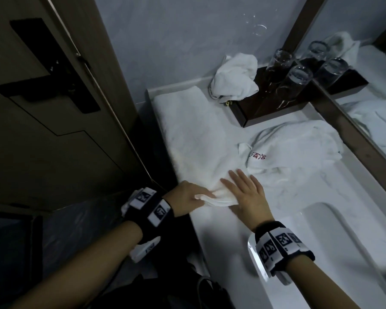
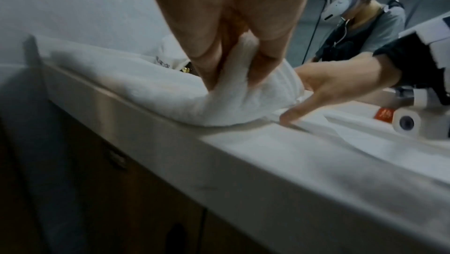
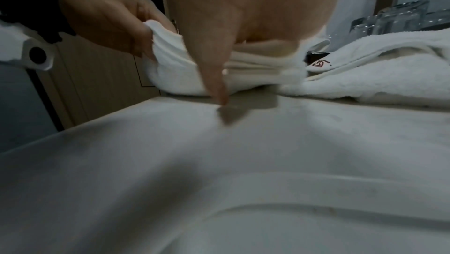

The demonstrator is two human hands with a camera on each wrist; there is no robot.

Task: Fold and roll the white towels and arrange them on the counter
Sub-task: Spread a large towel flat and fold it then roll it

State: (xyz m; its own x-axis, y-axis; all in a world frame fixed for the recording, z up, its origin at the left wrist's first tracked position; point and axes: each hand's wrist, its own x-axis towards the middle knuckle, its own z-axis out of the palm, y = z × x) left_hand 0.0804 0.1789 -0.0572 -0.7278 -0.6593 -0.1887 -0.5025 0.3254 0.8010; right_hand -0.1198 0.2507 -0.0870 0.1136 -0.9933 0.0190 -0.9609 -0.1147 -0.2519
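Note:
A long folded white towel [image 1: 194,130] lies along the left edge of the white counter [image 1: 223,221], and its near end is starting to curl into a roll [image 2: 219,104]. My left hand [image 1: 188,198] pinches that near end [image 3: 168,46] at the counter's edge. My right hand [image 1: 245,192] lies flat on the same end with straight fingers, its thumb tip [image 3: 222,100] touching the counter. A second white towel [image 1: 296,148] with red lettering lies crumpled to the right. A third towel [image 1: 234,78] is bunched at the back.
A dark wooden tray [image 1: 274,108] with two upturned glasses [image 1: 296,83] stands at the back right against a mirror [image 1: 370,90]. The sink basin [image 1: 321,253] opens at the near right. A dark door [image 1: 42,97] stands close on the left.

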